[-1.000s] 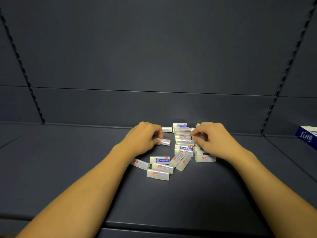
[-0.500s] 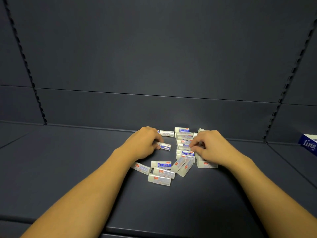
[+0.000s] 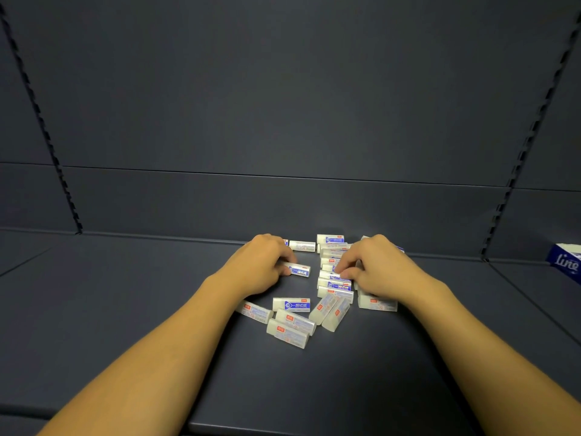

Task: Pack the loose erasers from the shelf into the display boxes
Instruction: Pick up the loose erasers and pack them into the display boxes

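The left hand's fingers [image 3: 287, 258] curl down over one end of a single eraser [image 3: 299, 270], thumb and fingertips pinching it so that its blue-and-white wrapped end sticks out to the right, resting on the shelf [image 3: 125, 294]. The left hand [image 3: 261, 265] lies knuckles up, its forearm running back toward the near left corner. The right hand's fingers [image 3: 344, 267] are bent and drawn together, their tips pressing on the top of a stacked row of erasers [image 3: 334, 283] that runs from near to far in the middle of the pile; whether they actually pinch one cannot be told. The right hand [image 3: 380, 269] covers several more erasers, and one eraser [image 3: 377, 303] pokes out just beneath its wrist on the near side. Nearer the viewer a loose cluster of erasers [image 3: 292, 322] lies scattered at different angles, some touching, one partly under the left wrist. Farther back, close to the shelf's rear wall, an eraser [image 3: 302, 246] lies flat beside another with a blue label [image 3: 330, 239]. Well apart at the far right edge, on the neighbouring shelf section, a blue and white box [image 3: 566, 262] is partly cut off by the frame.
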`<action>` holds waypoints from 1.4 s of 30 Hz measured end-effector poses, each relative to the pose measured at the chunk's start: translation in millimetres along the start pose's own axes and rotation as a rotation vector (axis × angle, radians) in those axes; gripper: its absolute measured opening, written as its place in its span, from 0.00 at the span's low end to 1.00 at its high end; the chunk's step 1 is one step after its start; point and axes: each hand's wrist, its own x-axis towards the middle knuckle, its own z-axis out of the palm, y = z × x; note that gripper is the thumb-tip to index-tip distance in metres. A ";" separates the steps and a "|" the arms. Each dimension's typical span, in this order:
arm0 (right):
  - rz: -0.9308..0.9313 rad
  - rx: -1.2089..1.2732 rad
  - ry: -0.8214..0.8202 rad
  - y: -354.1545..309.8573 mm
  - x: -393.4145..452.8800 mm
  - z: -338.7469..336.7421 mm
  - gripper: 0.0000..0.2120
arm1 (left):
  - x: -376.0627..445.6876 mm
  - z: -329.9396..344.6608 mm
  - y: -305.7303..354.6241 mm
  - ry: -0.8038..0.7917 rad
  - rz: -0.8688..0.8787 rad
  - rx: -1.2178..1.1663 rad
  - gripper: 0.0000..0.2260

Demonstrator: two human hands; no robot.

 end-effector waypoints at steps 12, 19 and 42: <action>-0.035 -0.084 -0.011 0.3 4.6 2.3 0.11 | -0.3 1.3 -2.9 0.010 0.017 -0.006 0.06; -0.087 -0.113 0.059 1.6 2.8 4.1 0.11 | -3.9 -5.6 -0.3 0.007 0.055 0.019 0.08; -0.275 -0.143 0.210 7.4 -5.8 -26.8 0.13 | -16.9 -46.8 54.7 0.074 0.009 0.308 0.12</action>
